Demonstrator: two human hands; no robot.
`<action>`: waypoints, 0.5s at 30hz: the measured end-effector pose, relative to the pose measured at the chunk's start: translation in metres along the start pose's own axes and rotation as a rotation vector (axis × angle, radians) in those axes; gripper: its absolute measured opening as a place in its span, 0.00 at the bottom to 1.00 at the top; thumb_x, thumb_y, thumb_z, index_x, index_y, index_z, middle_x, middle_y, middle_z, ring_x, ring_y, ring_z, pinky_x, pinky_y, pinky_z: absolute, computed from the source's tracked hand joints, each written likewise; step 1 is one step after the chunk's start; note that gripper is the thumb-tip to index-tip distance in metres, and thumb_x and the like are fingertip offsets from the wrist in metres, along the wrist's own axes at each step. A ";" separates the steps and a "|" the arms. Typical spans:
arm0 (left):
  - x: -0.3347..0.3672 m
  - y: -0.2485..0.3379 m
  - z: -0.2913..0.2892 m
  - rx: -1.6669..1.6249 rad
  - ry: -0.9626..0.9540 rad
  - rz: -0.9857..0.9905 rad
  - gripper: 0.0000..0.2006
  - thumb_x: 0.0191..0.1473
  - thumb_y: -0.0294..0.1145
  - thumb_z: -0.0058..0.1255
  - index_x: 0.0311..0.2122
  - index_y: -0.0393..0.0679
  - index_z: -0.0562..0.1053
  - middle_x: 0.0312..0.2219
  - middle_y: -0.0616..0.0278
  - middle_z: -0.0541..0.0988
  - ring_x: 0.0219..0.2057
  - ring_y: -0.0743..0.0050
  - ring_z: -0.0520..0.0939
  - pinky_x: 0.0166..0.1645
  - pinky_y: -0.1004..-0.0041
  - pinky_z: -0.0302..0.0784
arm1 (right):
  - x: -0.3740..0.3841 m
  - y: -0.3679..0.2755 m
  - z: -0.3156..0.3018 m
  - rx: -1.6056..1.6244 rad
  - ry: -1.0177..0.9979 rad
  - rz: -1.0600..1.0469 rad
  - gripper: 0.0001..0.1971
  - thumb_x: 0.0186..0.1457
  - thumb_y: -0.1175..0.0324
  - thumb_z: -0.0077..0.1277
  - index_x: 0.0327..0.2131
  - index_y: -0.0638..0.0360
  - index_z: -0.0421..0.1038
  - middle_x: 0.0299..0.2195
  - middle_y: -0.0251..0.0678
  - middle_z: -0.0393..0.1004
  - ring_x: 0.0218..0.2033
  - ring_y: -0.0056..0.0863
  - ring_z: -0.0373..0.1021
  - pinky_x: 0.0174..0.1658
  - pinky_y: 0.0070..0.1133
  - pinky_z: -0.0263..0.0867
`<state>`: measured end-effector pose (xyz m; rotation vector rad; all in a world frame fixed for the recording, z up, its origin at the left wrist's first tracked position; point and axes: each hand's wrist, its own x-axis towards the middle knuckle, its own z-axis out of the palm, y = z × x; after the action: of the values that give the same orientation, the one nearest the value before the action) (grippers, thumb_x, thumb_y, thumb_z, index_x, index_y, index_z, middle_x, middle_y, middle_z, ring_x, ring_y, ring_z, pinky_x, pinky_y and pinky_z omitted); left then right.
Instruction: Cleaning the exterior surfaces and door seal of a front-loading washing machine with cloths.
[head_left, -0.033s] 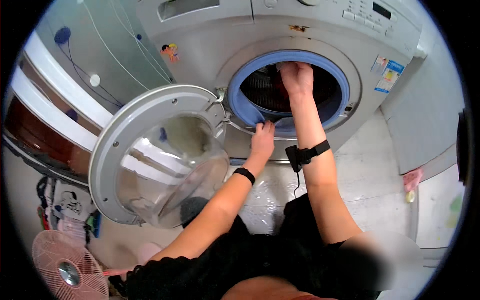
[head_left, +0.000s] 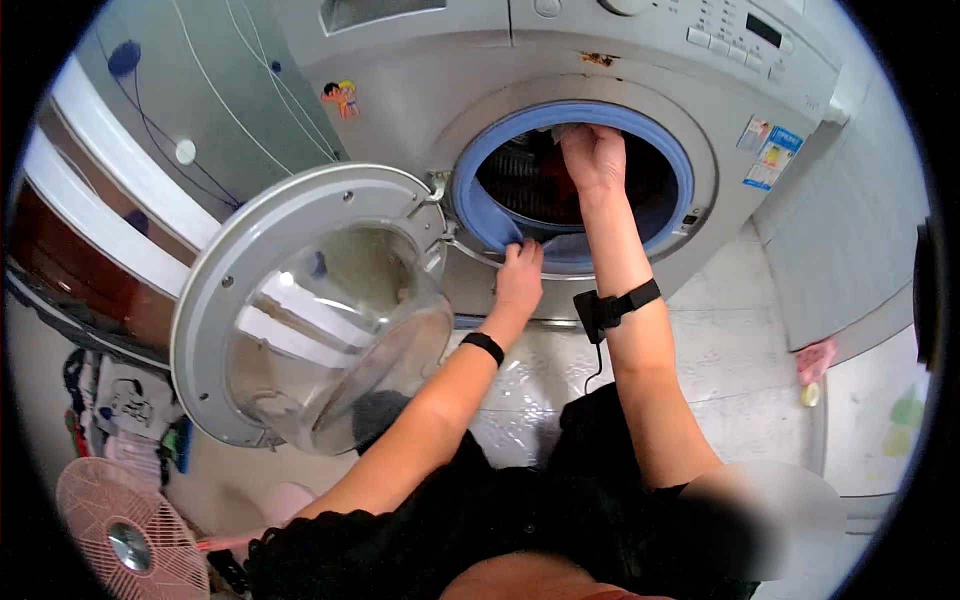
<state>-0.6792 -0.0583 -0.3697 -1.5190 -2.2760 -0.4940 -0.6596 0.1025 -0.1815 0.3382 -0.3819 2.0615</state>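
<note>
A grey front-loading washing machine (head_left: 420, 120) stands in front of me with its round opening ringed by a blue rubber gasket (head_left: 672, 170). My left hand (head_left: 520, 278) grips the gasket's lower left fold at the rim. My right hand (head_left: 596, 155) reaches into the top of the opening, fingers curled around a small pale cloth (head_left: 566, 131) pressed against the upper gasket. The dark drum (head_left: 530, 185) shows behind both hands. A black strap with a cable sits on my right forearm (head_left: 612, 305), and a black band on my left wrist (head_left: 484, 347).
The machine's round door (head_left: 310, 310) with its clear bowl hangs open to the left, close to my left arm. A pink fan (head_left: 130, 540) stands at the lower left. A grey cabinet (head_left: 850, 220) flanks the right, with a pink item (head_left: 818, 360) on the tiled floor.
</note>
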 end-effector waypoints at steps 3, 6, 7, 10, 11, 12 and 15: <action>0.007 -0.013 -0.005 0.058 0.000 0.020 0.23 0.42 0.26 0.51 0.49 0.37 0.70 0.48 0.58 0.71 0.43 0.54 0.70 0.45 0.64 0.76 | -0.001 -0.005 0.013 -0.043 0.006 0.137 0.13 0.59 0.70 0.44 0.46 0.62 0.70 0.46 0.39 0.73 0.49 0.35 0.67 0.58 0.33 0.59; 0.026 -0.015 -0.016 -0.039 -0.116 -0.080 0.23 0.42 0.25 0.51 0.49 0.36 0.70 0.47 0.56 0.73 0.44 0.50 0.72 0.47 0.64 0.75 | -0.001 -0.001 0.022 0.152 0.003 0.221 0.14 0.57 0.68 0.46 0.46 0.62 0.70 0.47 0.39 0.73 0.50 0.36 0.66 0.60 0.33 0.58; 0.034 -0.014 -0.024 -0.054 -0.105 -0.094 0.23 0.42 0.25 0.51 0.49 0.36 0.70 0.47 0.56 0.73 0.44 0.50 0.72 0.47 0.64 0.75 | 0.001 0.000 0.023 0.202 0.026 0.226 0.15 0.56 0.70 0.45 0.46 0.63 0.70 0.48 0.41 0.72 0.51 0.37 0.65 0.61 0.34 0.56; 0.063 -0.008 -0.050 -0.616 0.014 -0.471 0.22 0.43 0.23 0.50 0.48 0.35 0.71 0.47 0.55 0.76 0.47 0.51 0.75 0.50 0.67 0.73 | -0.010 -0.002 0.026 0.178 0.001 0.221 0.17 0.50 0.77 0.44 0.45 0.64 0.70 0.48 0.42 0.72 0.52 0.40 0.65 0.62 0.35 0.55; 0.079 0.002 -0.060 -0.880 0.109 -0.529 0.22 0.43 0.22 0.50 0.48 0.35 0.72 0.46 0.55 0.77 0.48 0.54 0.75 0.51 0.68 0.72 | 0.000 -0.011 0.005 0.217 -0.020 0.251 0.22 0.40 0.83 0.42 0.43 0.65 0.71 0.47 0.43 0.72 0.53 0.41 0.64 0.63 0.36 0.52; 0.091 0.000 -0.072 -1.126 0.216 -0.597 0.21 0.43 0.21 0.50 0.47 0.35 0.72 0.46 0.55 0.78 0.49 0.56 0.75 0.53 0.69 0.70 | -0.002 -0.006 0.009 0.222 -0.027 0.266 0.22 0.40 0.83 0.42 0.43 0.65 0.71 0.47 0.43 0.72 0.53 0.41 0.64 0.63 0.36 0.52; 0.128 0.000 -0.104 -2.035 0.433 -0.456 0.16 0.45 0.19 0.50 0.43 0.36 0.75 0.41 0.57 0.79 0.45 0.61 0.76 0.53 0.64 0.69 | -0.011 -0.002 0.008 0.225 0.025 0.301 0.25 0.34 0.87 0.38 0.41 0.67 0.71 0.44 0.42 0.73 0.51 0.41 0.65 0.64 0.37 0.50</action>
<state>-0.7145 -0.0053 -0.2179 -0.8622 -1.1792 -3.3457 -0.6525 0.0919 -0.1784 0.4088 -0.1926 2.4092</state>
